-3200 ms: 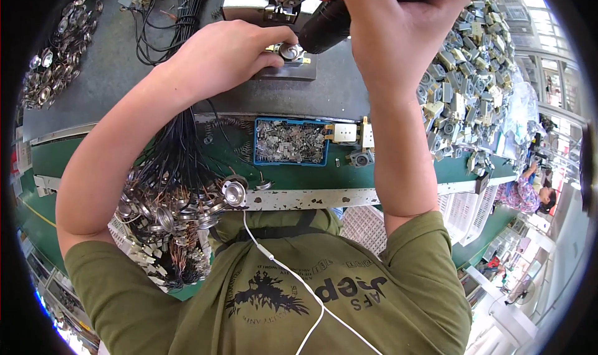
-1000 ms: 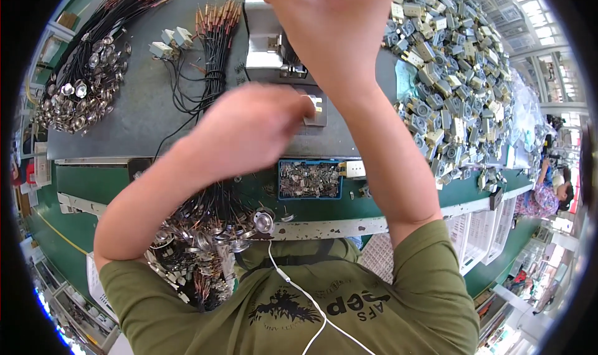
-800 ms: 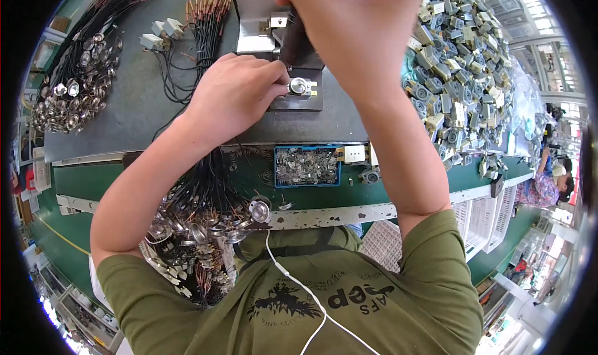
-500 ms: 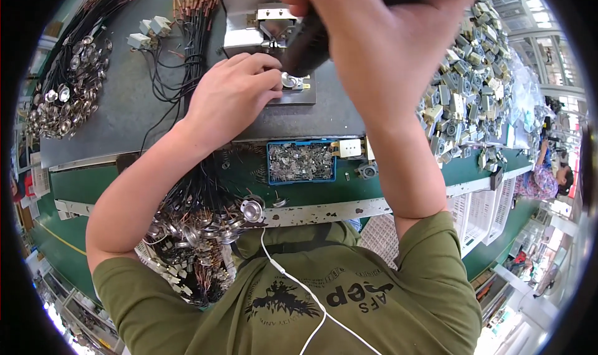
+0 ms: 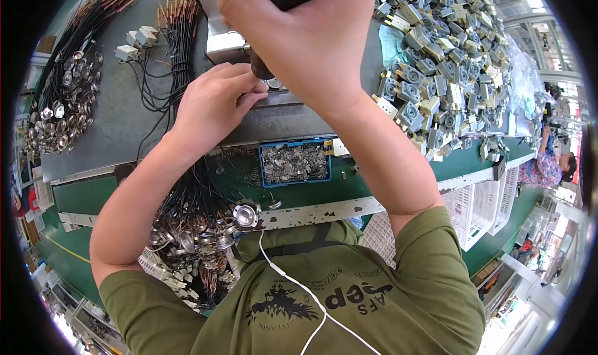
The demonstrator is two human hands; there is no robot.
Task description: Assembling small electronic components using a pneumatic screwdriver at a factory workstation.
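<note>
"Where's room on the desk (image 5: 283, 124)?"
"Grey surface shows between the hands and its front edge; grey blocks (image 5: 436, 62) crowd the right."
"And the hands?"
"The right hand (image 5: 305, 37) wraps a black tool (image 5: 261, 67), long axis mostly hidden, tip down beside a metal disc (image 5: 275, 83). The left hand (image 5: 215, 94) narrows there; whether it holds, I can't tell."

A fisheye camera on the person's head is looking steeply down, bending straight edges toward its dark rim. It is facing the grey workbench (image 5: 268, 126) across the upper frame from close above, with the person's olive shirt (image 5: 280, 286) filling the lower centre.
</note>
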